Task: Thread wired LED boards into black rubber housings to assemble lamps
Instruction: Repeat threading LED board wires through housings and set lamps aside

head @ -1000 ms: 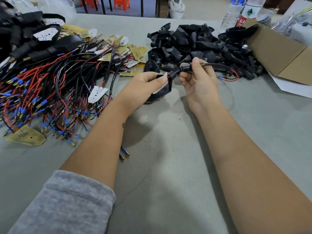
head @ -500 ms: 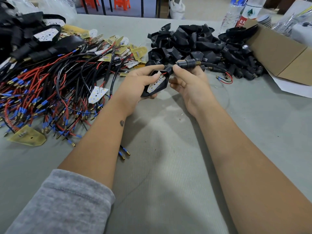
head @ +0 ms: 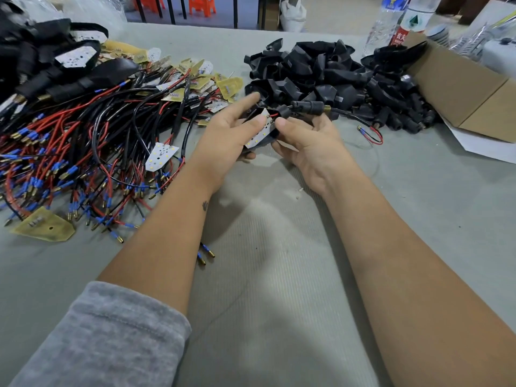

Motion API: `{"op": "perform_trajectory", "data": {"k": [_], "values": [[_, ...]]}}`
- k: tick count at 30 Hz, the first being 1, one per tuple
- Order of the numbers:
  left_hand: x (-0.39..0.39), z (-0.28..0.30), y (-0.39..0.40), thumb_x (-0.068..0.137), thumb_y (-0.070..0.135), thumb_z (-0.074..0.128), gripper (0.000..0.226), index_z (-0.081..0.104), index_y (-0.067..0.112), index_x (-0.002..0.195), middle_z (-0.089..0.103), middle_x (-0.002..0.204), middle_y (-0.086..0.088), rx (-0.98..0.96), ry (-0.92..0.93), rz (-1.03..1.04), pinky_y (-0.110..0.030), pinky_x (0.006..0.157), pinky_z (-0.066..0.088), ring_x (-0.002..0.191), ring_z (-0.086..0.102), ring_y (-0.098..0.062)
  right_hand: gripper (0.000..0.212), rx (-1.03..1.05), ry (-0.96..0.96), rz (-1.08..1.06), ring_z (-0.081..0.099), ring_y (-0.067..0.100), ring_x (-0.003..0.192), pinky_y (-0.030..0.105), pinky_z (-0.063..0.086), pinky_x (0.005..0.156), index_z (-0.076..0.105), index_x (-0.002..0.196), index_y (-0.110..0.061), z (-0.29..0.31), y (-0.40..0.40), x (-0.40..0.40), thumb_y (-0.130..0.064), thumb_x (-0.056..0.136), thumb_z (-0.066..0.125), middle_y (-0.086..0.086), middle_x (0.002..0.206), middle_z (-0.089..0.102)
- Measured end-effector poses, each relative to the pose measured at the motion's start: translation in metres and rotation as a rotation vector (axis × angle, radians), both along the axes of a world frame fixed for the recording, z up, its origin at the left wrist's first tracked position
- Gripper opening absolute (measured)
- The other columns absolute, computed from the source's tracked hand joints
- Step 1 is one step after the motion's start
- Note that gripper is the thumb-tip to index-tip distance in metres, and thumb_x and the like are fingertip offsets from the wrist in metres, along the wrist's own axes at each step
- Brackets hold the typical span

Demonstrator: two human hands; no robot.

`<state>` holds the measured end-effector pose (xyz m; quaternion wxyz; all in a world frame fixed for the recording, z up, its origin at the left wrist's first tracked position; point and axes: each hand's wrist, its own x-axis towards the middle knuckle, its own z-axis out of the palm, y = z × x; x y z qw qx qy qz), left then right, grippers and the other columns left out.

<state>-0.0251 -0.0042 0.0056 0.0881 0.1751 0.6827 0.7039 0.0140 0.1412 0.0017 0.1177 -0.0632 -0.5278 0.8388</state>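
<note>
Both forearms reach forward over the grey tabletop (head: 279,275), the left one coming out of a grey sleeve (head: 97,339), and the hands meet above it at mid-depth. The left hand (head: 226,135) lies palm inward, its thumb pressed on the face of a white LED board (head: 258,132) while its forefinger points straight ahead, clear of the part. The right hand (head: 310,143) faces it, thumb tip at the board's upper corner, the other fingers curled beneath; together the two hands grip one black rubber housing (head: 269,136), with the board seated at its open mouth between the two thumbs. From the housing's neck a black cable (head: 346,114) with a threaded brass fitting runs right, past the right hand's fingers, and ends in red and black leads lying on the tabletop.

Left of the hands lies a heap of wired boards (head: 83,141). Beyond the hands sits a pile of empty housings (head: 321,71), then a cardboard box (head: 469,88) and plastic bottles (head: 402,20).
</note>
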Motion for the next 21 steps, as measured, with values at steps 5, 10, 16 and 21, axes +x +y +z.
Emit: {"op": "perform_trajectory", "data": {"k": [5,10,16,21], "values": [[0.0024,-0.003,-0.0002,0.087,0.017,0.072,0.033,0.047,0.024,0.106,0.07,0.088,0.004,0.05,0.134,0.21,-0.019,0.057,0.051,0.073,0.065,0.0,0.032,-0.072,0.003,-0.038,0.069,0.019,0.082,0.031,0.058,0.071,0.049,0.102,-0.012,-0.0009,-0.001,-0.0022,0.004,0.083,0.069,0.007,0.094,0.066],[-0.0004,-0.0071,-0.0023,0.081,0.03,0.074,0.025,0.049,0.031,0.083,0.054,0.086,0.014,-0.231,0.426,0.379,-0.023,0.071,0.041,0.068,0.045,-0.001,0.043,-0.124,-0.001,-0.056,0.067,0.023,0.088,0.028,0.056,0.069,0.046,0.122,-0.005,0.0001,-0.0006,-0.0021,0.003,0.086,0.067,0.01,0.097,0.065],[0.0021,-0.0047,-0.0001,0.086,0.027,0.072,0.018,0.058,0.028,0.097,0.067,0.086,0.011,-0.119,0.276,0.331,-0.021,0.067,0.051,0.068,0.062,-0.004,0.035,-0.171,-0.003,-0.061,0.069,0.018,0.08,0.028,0.057,0.07,0.049,0.116,-0.008,0.0021,0.0001,-0.0015,0.003,0.087,0.066,0.004,0.089,0.069],[-0.0013,-0.0028,0.0011,0.098,0.015,0.056,0.014,0.067,0.013,0.106,0.074,0.084,0.005,0.061,0.036,0.11,-0.021,0.062,0.055,0.072,0.072,-0.012,0.029,-0.067,0.01,-0.004,0.07,0.017,0.078,0.031,0.058,0.075,0.05,0.103,-0.011,0.0028,0.0002,0.0014,0.005,0.086,0.066,0.003,0.082,0.068]]}}
